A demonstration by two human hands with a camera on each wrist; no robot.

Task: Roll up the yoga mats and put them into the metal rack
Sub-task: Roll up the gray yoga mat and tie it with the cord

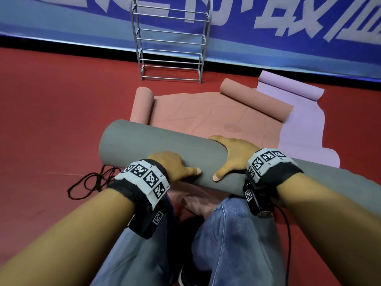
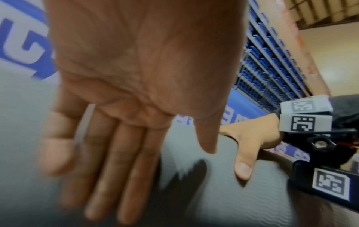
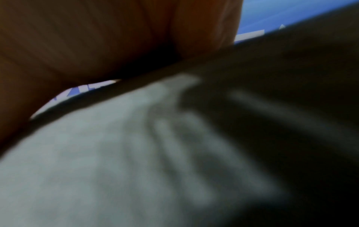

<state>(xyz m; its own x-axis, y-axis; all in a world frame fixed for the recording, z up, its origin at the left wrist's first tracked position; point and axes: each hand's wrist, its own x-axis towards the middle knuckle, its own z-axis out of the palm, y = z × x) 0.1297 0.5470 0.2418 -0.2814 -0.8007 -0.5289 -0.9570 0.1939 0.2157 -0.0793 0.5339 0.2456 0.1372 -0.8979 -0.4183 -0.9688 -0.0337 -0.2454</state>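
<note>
A grey yoga mat (image 1: 134,145), rolled into a thick tube, lies across the floor in front of my knees. My left hand (image 1: 177,166) rests on its near side; in the left wrist view its fingers (image 2: 108,161) are straight over the grey mat (image 2: 252,199). My right hand (image 1: 233,153) lies flat over the top of the roll, thumb spread toward me. The right wrist view is dark and blurred, with the palm (image 3: 97,38) against the grey mat (image 3: 97,169). The metal rack (image 1: 171,42) stands against the banner, with nothing on its bars.
Beyond the roll a pink mat (image 1: 206,116) lies spread with both ends curled up, on a lilac mat (image 1: 303,120) partly unrolled at the right. A black cord (image 1: 88,182) loops on the red floor at left. A blue banner (image 1: 268,38) closes the back.
</note>
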